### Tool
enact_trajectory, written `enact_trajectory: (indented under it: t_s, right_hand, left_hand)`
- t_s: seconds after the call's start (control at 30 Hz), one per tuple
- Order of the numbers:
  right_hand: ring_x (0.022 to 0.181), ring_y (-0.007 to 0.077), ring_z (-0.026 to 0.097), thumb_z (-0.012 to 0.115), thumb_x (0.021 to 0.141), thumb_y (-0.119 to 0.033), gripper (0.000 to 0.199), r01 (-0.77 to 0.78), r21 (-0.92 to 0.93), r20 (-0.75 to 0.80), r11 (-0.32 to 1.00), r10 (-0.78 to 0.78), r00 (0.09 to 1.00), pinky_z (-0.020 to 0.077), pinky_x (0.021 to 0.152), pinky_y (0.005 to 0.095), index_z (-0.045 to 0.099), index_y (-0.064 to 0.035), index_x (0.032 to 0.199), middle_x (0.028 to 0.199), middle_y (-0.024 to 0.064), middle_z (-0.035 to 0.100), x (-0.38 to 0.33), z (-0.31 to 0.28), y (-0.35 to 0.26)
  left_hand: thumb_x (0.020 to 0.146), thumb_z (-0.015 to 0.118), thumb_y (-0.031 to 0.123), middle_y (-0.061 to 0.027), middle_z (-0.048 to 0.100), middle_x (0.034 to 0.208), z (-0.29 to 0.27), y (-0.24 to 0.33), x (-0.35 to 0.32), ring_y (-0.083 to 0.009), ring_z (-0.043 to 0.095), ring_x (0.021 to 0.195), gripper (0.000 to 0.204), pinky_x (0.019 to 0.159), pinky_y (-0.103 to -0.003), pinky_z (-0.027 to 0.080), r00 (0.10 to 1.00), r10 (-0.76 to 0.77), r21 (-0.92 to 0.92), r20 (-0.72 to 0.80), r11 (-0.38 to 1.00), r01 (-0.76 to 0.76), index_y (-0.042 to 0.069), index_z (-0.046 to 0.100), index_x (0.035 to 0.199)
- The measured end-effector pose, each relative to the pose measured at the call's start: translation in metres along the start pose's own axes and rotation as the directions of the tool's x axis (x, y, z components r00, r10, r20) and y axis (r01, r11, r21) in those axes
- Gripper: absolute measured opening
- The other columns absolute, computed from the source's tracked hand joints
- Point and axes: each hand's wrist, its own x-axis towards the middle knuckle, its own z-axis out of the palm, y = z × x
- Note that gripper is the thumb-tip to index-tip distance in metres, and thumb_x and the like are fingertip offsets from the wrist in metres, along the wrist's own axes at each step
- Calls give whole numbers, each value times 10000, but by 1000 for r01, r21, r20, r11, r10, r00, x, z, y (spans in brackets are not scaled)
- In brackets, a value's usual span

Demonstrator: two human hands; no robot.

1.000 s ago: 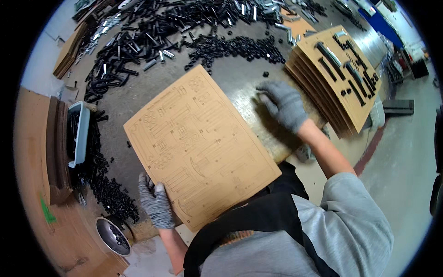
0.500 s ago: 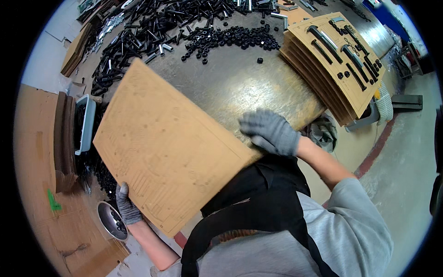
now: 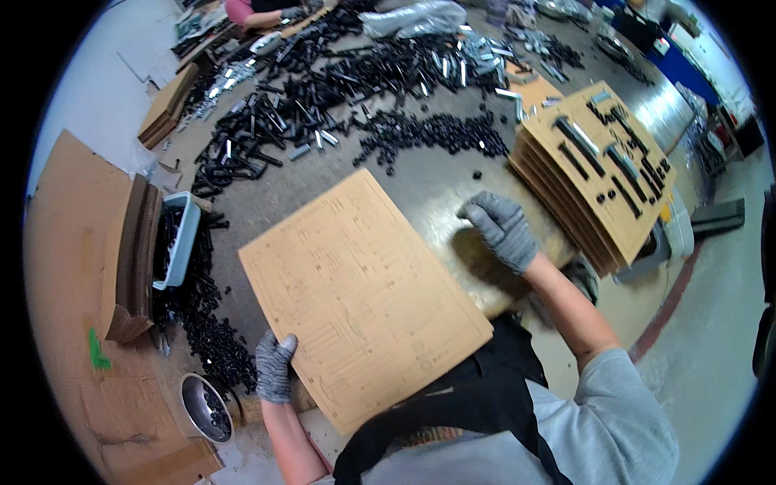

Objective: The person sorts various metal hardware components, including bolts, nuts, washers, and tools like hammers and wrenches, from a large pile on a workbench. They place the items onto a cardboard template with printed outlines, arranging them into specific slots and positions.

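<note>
My left hand (image 3: 275, 368), in a grey knit glove, grips the left edge of a printed cardboard sheet (image 3: 368, 299), thumb on top. The sheet bears line outlines of parts and lies tilted across the table's near edge, against my apron. My right hand (image 3: 503, 230), gloved alike, is above the metal table to the sheet's right, fingers loosely bent and nothing visible in them. Its shadow falls on the table below. Farther right stands a stack of cardboard sheets (image 3: 558, 202); the top one carries black bolts (image 3: 578, 145), nuts and silver sleeves.
Heaps of black bolts (image 3: 323, 89) and black nuts (image 3: 436, 133) spread over the table (image 3: 420, 190). At left are a light blue bin (image 3: 184, 242), folded cardboard (image 3: 137, 259) and a metal bowl (image 3: 206, 408) with dark pieces. Another person's arm (image 3: 263, 18) shows at the far edge.
The cardboard sheet has swung lower and to the right with my left hand on it. My right hand has risen off the sheet's corner, its fingers more bent. The view has shifted too.
</note>
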Motion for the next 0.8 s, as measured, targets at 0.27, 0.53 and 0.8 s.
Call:
enact_trajectory:
  t_s: [0.27,0.53,0.8]
  right_hand:
    - [933,334,643,598,857,-316,311,-95,-559,-36,824,90,995,508,825,420,666,-118,1086,1011,168,677,202,72,79]
    - [846,318,674,683,681,-225,371,175,-852,429,493,468,773,540,742,414,703,-24,992,969,191,685,309,83,92]
    - [855,342,671,716,682,-259,368,274,-860,451,431,389,804,537,742,420,695,-17,958,941,205,685,308,83,110]
  left_hand:
    - [760,769,193,-158,607,1184,31,2,3,-210,611,993,646,843,-309,504,866,463,821,-189,559,-120,-31,492,1299]
    - [766,734,81,-163,565,1193,49,4,3,-251,570,1076,547,955,-351,452,893,316,556,-320,826,-93,-43,513,1252]
    - [768,713,42,-152,563,1168,55,-1,8,-245,569,1073,484,956,-338,450,886,333,485,-324,862,-146,-37,540,1213]
